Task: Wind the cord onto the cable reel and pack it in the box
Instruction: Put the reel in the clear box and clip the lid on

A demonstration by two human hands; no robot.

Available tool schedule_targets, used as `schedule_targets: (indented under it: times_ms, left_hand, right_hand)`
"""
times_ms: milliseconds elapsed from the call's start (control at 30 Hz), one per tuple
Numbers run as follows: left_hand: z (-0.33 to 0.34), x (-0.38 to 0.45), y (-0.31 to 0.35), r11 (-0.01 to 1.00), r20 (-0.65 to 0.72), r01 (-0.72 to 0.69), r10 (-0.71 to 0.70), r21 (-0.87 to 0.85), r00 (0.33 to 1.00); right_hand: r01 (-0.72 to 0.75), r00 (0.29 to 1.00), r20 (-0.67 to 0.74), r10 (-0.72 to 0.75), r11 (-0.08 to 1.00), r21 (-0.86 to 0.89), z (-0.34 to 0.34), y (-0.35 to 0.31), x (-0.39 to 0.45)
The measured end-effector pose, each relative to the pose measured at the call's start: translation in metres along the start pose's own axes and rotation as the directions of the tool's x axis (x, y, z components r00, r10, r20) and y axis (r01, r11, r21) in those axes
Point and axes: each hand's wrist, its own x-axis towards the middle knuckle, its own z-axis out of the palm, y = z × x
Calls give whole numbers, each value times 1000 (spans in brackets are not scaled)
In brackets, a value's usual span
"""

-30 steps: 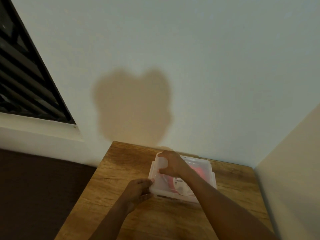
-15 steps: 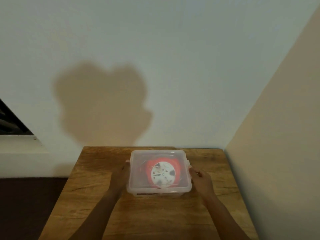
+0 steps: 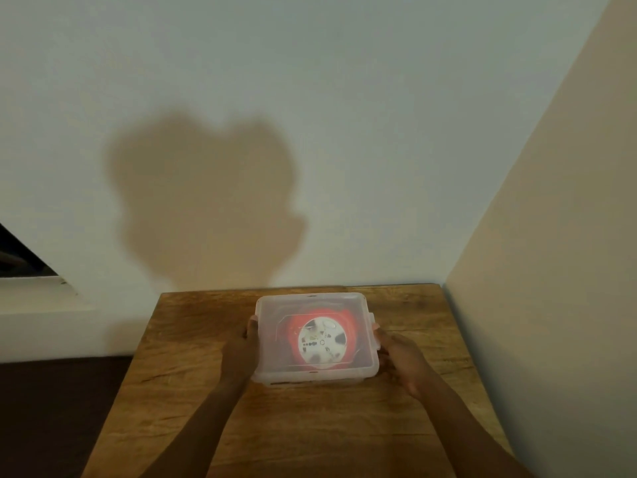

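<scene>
Fingertips (image 3: 253, 322) mostly hidden behind lidded box (image 3: 275, 339), reel (image 3: 322, 340) blurred.

So the clear plastic lidded box (image 3: 315, 339) is sitting on the brown wooden surface (image 3: 193, 391), toward the back, close to the pale back wall (image 3: 310, 98). The round red and white cable reel (image 3: 322, 339) is lying flat inside the box, under the lid. The left hand (image 3: 241, 350) is pressing against the box's left side and the right hand (image 3: 401, 357) against its right side. A beige side wall (image 3: 551, 270) is running along the surface's right edge.
</scene>
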Motion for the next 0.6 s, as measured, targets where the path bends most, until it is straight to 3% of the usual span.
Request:
schedule_targets:
  times_ms: [67,167,267,367,467,600]
  left_hand:
    - [-1,1,0,1000,11,0,0,-4,1000]
    - [-2,0,2,1000,19,14,-14,-17,1000]
    - [-2,-2,4,998,28,30,-28,-55,999]
    - [-7,-4,3,975,149,90,-60,-201,987]
    - [-17,-9,3,894,312,206,-79,-399,947]
    - [-22,-10,-4,687,398,478,-289,-548,871]
  right_hand:
    - [-67,997,48,67,998,-4,-4,-1,1]
    - [-175,979,132,155,971,160,3,6,-2]
    - [-157,984,134,121,938,308,4,6,2]
    - [-177,983,116,141,892,415,2,3,8]
    - [-238,971,128,201,840,488,2,2,10]
    - [-206,977,96,193,707,677,-1,1,8]
